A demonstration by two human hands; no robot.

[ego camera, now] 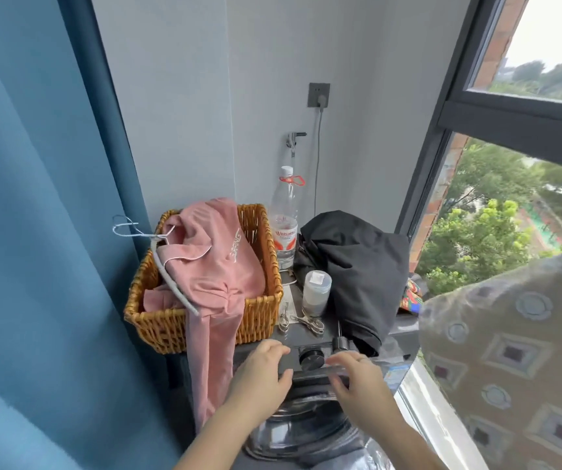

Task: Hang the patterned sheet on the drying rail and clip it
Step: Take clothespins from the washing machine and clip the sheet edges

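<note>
Both hands reach forward at lower centre, the left hand (259, 371) and right hand (357, 374) hovering over the front edge of a washer (293, 432). Each grip is empty, with the fingers loosely bent and nothing between them. That suggests a reach for something small, not a pull on cloth.

At lower right, very close, the sheet (517, 368) fills the corner. It seems to drape down from above the frame, so it looks already hung. The rail itself is out of view, and no clip shows on the sheet.

Just past the fingertips sits a knob (311, 357). Beyond it, two metal clips (310, 323) lie loose on the washer top, within easy reach. They are probably what the hands are going for, which would make clipping the step left to do.

Behind the clips stands a jar (317, 293). Left of it, a basket (157, 320) holds a pink garment (218, 266) on a hanger (167, 276), with one part trailing over the front wall. A black cloth (357, 266) is heaped to the right, and a bottle (283, 225) stands behind, against the wall.
</note>
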